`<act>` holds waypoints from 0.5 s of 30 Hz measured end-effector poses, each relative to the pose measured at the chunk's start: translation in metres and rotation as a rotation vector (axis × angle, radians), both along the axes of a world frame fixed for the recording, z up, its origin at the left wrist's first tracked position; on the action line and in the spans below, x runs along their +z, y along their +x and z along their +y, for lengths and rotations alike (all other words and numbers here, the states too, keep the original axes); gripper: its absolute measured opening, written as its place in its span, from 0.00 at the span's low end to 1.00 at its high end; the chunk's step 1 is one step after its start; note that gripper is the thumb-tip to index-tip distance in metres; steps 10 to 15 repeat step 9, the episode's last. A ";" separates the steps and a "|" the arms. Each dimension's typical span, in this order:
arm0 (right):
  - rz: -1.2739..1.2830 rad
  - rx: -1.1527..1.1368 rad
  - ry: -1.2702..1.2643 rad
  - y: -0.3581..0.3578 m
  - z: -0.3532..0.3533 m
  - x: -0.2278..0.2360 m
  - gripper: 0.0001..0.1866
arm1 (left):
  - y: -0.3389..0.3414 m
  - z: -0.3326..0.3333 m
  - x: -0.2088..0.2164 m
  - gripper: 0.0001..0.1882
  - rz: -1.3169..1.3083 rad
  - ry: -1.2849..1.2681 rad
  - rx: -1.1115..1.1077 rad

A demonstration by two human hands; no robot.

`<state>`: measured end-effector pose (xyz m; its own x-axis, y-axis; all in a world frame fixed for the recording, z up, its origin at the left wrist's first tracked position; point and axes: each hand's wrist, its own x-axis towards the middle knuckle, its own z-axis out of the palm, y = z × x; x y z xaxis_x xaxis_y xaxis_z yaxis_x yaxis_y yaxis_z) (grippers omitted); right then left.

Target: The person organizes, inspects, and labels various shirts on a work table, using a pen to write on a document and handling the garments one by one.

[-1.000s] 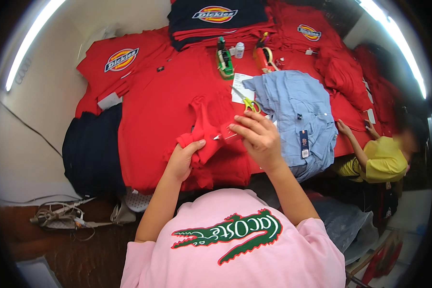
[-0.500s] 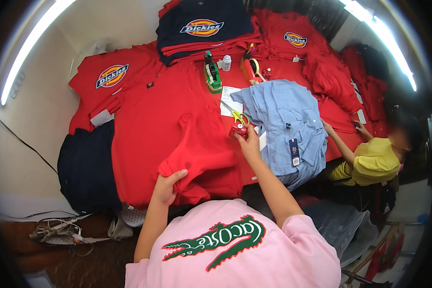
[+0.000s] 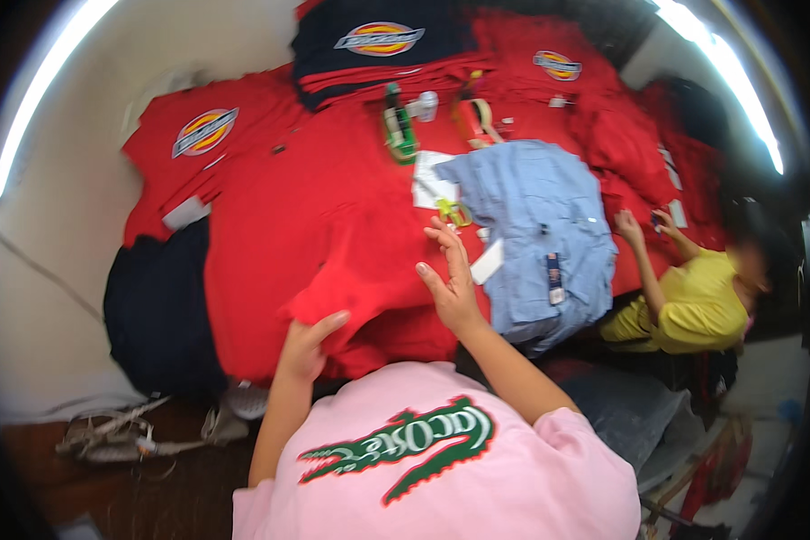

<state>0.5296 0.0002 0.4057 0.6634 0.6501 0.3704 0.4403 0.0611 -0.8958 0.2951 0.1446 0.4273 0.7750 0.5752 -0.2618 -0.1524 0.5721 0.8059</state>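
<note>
The red garment (image 3: 351, 261) lies spread on the surface directly ahead of the person, its long axis running away from the body. The left hand (image 3: 308, 342) pinches its near hem; the right hand (image 3: 450, 279), fingers spread flat, rests at its right edge, beside the light-blue shirt (image 3: 540, 225).

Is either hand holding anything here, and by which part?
The left hand pinches the near edge of the red garment. The right hand holds nothing: it lies open and flat on the same garment, fingers spread.
</note>
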 end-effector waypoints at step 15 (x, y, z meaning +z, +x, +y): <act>0.149 0.317 -0.237 -0.027 0.050 0.009 0.20 | 0.035 0.021 -0.008 0.21 0.117 0.160 0.075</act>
